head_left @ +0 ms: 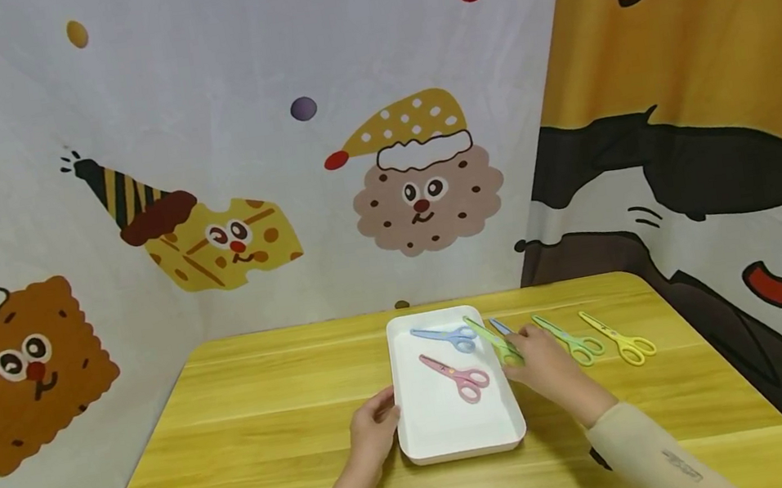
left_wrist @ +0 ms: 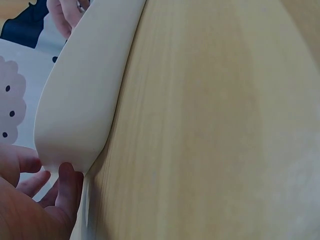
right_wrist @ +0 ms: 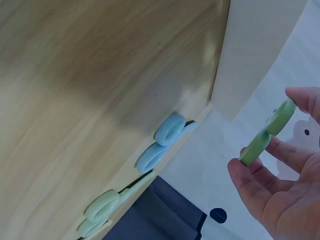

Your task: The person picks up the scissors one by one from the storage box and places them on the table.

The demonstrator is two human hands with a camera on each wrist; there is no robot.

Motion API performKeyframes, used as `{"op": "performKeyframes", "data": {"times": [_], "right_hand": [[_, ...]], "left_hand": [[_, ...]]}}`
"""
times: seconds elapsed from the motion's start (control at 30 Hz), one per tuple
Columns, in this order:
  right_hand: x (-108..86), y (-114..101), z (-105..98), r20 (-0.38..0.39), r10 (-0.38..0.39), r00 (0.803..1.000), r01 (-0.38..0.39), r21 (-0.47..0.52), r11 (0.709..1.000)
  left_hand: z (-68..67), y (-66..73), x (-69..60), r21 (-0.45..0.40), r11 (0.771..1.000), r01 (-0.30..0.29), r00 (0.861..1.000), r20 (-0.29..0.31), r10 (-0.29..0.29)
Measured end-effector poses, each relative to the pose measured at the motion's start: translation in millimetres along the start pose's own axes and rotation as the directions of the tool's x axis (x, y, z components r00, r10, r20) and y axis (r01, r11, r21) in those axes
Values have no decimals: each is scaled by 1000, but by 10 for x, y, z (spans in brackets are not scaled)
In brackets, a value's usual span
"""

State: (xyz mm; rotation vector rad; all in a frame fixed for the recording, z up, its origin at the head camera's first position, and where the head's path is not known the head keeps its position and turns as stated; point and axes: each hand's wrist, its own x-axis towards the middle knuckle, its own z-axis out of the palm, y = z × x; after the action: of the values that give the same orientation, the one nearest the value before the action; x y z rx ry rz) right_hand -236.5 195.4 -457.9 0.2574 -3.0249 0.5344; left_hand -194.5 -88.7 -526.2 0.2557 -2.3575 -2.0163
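A white tray [head_left: 460, 433] lies on the table with blue scissors [head_left: 457, 336] and pink scissors [head_left: 456, 375] in it. My left hand [head_left: 373, 430] holds the tray's left side, fingers curled against the outer wall [left_wrist: 82, 95] in the left wrist view. Green scissors [head_left: 485, 329] are pinched by their handles [right_wrist: 269, 131] between the thumb and fingers of my right hand [head_left: 541, 360], raised at the tray's right rim with the blades pointing over the tray. Past that hand, another blue pair [head_left: 500, 327] lies on the table, partly hidden behind it.
Right of my right hand, another pair of green scissors [head_left: 573, 342] and yellow scissors [head_left: 622, 339] lie on the wooden table [head_left: 257, 410]. A printed curtain [head_left: 230, 92] with cartoon biscuits and cheese hangs behind the table's far edge.
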Motion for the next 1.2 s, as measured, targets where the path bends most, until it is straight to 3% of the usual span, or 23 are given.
{"op": "performKeyframes", "data": {"times": [0.6,1.07,1.2], "right_hand": [[-175,239,-83,-39,4,999,-4,0,1000],[-265,387,-10,-13,17,1000,-18,-51,999],[-289,408,5,4,24,1000,-24,-59,998]], "left_hand": [[-1,3,-5,-2,1000,-8,1000,3,8],[1,20,-21,1,1000,-6,1000,-5,6],[1,25,-28,6,999,-39,999,-13,39]]}}
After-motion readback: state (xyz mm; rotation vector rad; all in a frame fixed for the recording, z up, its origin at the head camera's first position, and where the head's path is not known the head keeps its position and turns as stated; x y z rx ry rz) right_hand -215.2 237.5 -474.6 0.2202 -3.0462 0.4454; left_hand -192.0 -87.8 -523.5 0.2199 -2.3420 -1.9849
